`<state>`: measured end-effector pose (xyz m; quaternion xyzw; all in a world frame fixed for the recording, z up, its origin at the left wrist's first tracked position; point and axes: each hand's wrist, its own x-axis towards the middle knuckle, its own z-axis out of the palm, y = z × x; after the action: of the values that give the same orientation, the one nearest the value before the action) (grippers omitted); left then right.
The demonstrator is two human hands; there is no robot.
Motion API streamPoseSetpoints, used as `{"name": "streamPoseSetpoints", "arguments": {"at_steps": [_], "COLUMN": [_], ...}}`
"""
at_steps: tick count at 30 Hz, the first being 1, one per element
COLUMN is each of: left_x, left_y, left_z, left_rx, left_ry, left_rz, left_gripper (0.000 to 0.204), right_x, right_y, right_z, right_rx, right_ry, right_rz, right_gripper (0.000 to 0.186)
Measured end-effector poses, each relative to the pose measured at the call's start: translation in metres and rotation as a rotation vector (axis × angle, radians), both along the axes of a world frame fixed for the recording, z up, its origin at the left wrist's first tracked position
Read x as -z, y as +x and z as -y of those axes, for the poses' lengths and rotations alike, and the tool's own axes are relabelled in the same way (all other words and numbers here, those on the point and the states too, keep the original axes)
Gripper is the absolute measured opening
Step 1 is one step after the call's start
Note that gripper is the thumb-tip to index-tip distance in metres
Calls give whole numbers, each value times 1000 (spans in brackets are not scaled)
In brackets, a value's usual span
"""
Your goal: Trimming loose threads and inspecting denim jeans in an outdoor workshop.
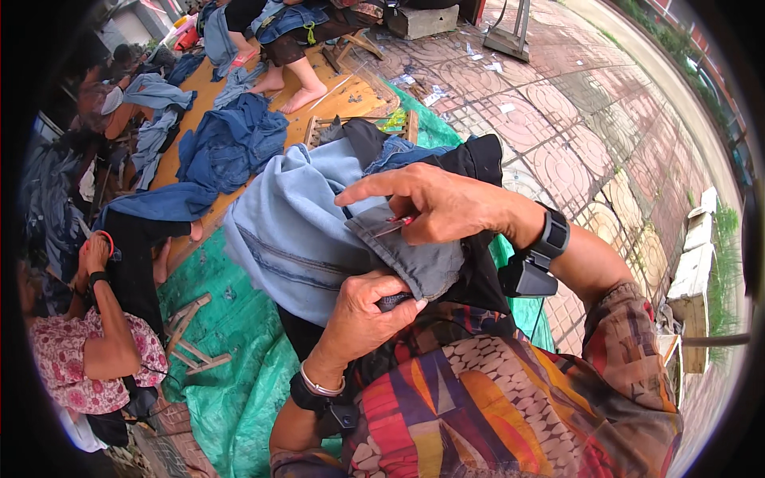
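My left hand (pixel 362 307) pinches the edge of a dark grey jean leg or waistband, which I cannot tell apart, on the grey denim garment (pixel 426 259) across my lap. Just above it, my right hand (pixel 442 203) is closed round a small red-handled pointed tool (pixel 396 225). Its thin metal tip lies along the grey cloth's edge, while the index finger stretches out to the left. Most of the handle is hidden in the palm. Light blue jeans (pixel 303 215) with dark seam lines are heaped under and beyond the grey cloth.
A green tarp (pixel 231 319) covers the ground, with a small wooden folding stool (pixel 191 334) at the left. Beyond lies a yellow board (pixel 343 95) with piled blue denim (pixel 227 143). Co-workers sit at the left and far side. Patterned paving (pixel 574 119) stretches to the right.
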<state>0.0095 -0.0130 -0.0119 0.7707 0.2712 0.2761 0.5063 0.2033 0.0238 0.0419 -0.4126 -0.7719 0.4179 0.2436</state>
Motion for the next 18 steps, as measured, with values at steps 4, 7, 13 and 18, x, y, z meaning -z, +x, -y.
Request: {"name": "streamPoseSetpoints", "arguments": {"at_steps": [4, 7, 13, 18], "left_x": [2, 6, 1, 6], "left_y": [0, -6, -8, -2], "left_z": [-1, -1, -6, -5], "left_rx": [-5, 25, -432, -422], "left_ry": [17, 186, 552, 633], "left_rz": [70, -80, 21, 78], "left_gripper": [15, 15, 21, 23], "right_x": [20, 1, -22, 22], "right_y": [13, 30, 59, 48], "right_z": [-16, 3, 87, 109], "right_rx": [-297, -10, -199, -104], "right_ry": [-51, 29, 68, -28], "right_rz": [25, -127, 9, -22], "right_gripper": [17, 9, 15, 21]}}
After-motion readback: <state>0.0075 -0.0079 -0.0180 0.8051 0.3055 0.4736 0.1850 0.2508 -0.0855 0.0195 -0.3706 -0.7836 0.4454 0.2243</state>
